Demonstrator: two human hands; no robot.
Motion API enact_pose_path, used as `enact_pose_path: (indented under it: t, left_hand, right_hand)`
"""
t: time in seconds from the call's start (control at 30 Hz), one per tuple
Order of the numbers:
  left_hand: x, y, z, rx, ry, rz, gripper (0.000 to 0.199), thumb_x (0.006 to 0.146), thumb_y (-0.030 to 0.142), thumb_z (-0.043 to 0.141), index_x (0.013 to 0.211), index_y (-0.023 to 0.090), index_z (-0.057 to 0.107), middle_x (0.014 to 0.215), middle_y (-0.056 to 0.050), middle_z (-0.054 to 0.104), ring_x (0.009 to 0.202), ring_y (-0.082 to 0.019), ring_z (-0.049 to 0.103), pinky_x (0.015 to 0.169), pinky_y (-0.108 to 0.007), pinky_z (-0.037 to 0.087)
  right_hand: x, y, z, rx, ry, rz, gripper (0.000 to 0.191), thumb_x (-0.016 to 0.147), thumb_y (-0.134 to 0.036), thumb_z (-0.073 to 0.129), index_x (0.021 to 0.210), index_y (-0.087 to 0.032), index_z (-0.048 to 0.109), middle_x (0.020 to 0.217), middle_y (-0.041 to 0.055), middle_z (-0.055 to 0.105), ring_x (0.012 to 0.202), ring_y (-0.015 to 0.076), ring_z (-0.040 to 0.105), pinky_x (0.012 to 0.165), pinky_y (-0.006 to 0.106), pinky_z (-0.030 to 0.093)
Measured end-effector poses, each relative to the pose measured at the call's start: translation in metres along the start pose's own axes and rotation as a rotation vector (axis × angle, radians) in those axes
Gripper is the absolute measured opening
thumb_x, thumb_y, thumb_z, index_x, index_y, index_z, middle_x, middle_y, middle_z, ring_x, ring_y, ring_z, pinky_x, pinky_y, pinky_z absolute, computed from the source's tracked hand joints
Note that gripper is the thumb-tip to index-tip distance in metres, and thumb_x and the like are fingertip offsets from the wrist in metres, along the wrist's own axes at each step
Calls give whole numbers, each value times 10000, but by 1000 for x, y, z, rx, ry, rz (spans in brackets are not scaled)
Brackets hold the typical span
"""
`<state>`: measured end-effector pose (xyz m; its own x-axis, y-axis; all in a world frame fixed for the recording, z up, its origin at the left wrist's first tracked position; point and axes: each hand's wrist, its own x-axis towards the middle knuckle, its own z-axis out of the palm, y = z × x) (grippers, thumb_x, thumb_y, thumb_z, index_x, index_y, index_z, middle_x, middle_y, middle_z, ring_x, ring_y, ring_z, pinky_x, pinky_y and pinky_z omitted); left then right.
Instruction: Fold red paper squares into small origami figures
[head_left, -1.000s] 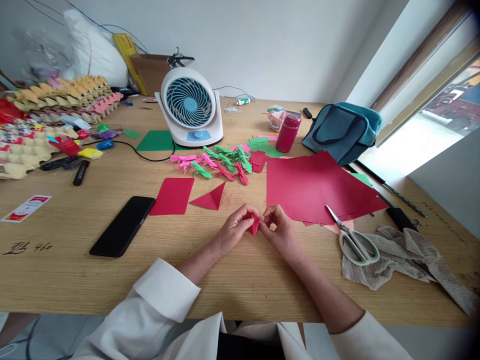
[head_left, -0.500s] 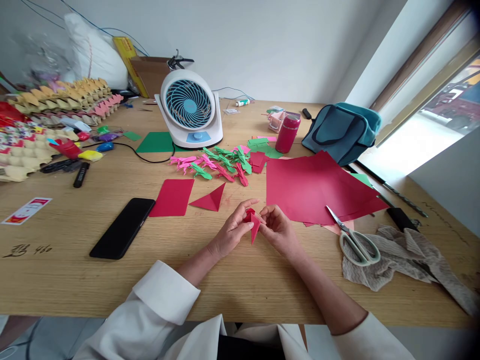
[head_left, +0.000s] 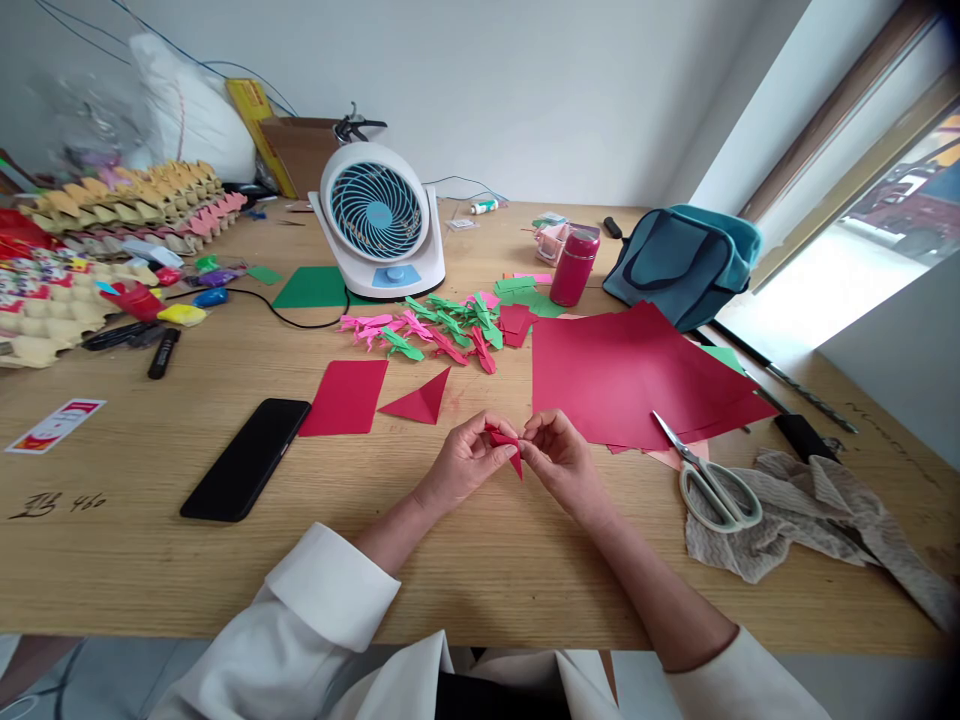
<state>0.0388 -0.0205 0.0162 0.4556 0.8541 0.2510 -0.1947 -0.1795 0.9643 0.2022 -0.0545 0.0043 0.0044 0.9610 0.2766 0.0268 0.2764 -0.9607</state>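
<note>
A small folded red paper is held between my two hands above the table, one point hanging down. My left hand pinches it from the left with thumb and fingers. On its right edge, the thumb and fingertips of my right hand are closed on it too. Part of the paper is hidden behind the fingers. Just beyond, a red paper triangle and a red paper rectangle lie flat. Farther back sits a cluster of folded paper figures in pink, green and red.
Large red sheets lie to the right, with scissors on a crumpled cloth. A black phone lies at left. Behind stand a white fan, a red flask and a blue bag.
The folded red paper has turned between my fingers, so less of it shows. My fingertips have shifted on it; both hands stay in about the same place.
</note>
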Motion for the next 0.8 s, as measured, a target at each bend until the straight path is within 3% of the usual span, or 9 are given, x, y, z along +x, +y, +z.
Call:
enact_pose_path:
  t: [0.13,0.47,0.67,0.8]
  left_hand:
    - [1,-2,-1,-36,5,19,139,806,251,717,838,151,626,834,-17,623,825,-129,602,802,-261,500]
    - [2,-2,-2,-40,12,34,177,775,263,759,797,143,632,778,-3,597,760,-111,574,729,-231,484]
    - [1,-6,-4,-58,-14,-2,182,781,279,757,821,145,640,813,-9,617,795,-121,589,761,-234,483]
    - [-1,-6,-7,-40,-13,-73,179,883,324,642,896,147,666,869,-29,624,863,-133,595,815,-243,492]
  right_hand:
    - [-1,-5,-2,-109,-42,-8,172,895,-390,630,906,-232,564,809,5,543,670,137,524,630,285,471]
    - [0,-15,-4,-262,-53,-174,68,918,-251,598,857,-221,605,812,15,538,723,146,526,660,294,451]
    - [0,-17,-6,-308,-71,-272,73,912,-193,592,844,-217,594,820,21,558,772,156,531,701,305,446]
    - [0,-17,-6,-282,-49,-211,85,908,-233,606,827,-209,591,804,15,552,731,145,518,674,292,435]
